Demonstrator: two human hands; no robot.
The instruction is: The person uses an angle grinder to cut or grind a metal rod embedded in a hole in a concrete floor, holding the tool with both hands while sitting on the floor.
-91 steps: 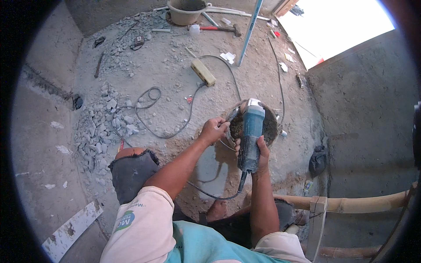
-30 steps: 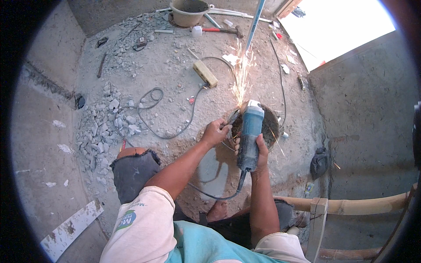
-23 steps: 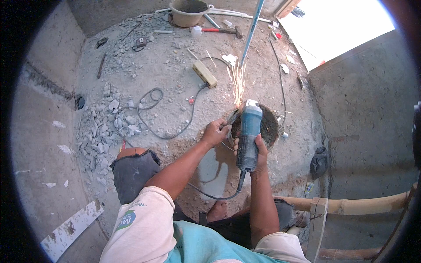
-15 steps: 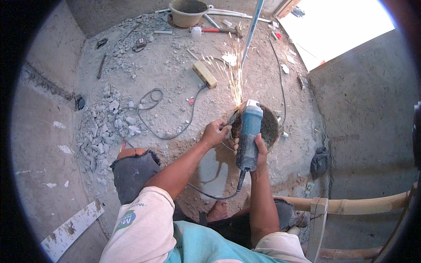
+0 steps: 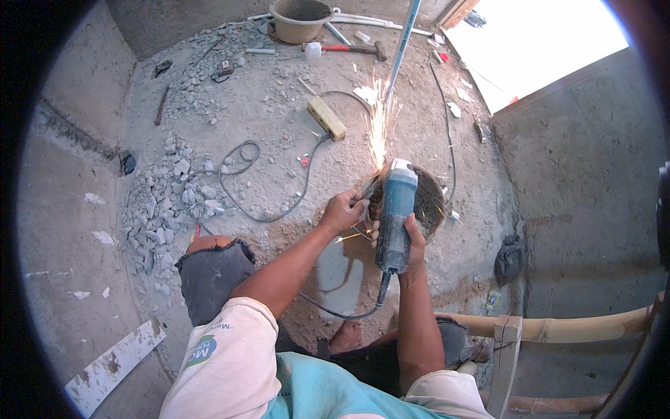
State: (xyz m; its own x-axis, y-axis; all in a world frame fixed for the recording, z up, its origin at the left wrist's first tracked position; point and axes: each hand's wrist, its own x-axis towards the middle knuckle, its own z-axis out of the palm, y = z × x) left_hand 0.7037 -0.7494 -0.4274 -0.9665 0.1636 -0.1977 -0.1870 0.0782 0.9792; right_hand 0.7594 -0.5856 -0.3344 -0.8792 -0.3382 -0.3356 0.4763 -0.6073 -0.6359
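Observation:
My right hand [image 5: 412, 241] is closed around a teal-and-black angle grinder [image 5: 397, 216], its cord trailing down from the rear. Bright sparks [image 5: 379, 136] spray from the grinder's head toward the far side of the floor. My left hand [image 5: 347, 209] is closed on a small metal piece [image 5: 368, 188] beside the grinder; I cannot make out what it is. Below the tool sits a round bucket [image 5: 437, 213] with dark material inside, partly hidden by the grinder and my fingers.
A yellowish power strip [image 5: 324, 116] and looping cable lie among rubble [image 5: 167, 213]. Farther off are a basin [image 5: 296, 24], a red-handled hammer [image 5: 345, 47] and an upright pipe [image 5: 401, 45]. A bamboo ladder [image 5: 572, 325] is at my right, a white board [image 5: 115, 359] at my left.
Three seconds ago there were no sparks; since a second ago they spray from the grinder's head, their pattern changing. My hands and the grinder have barely moved.

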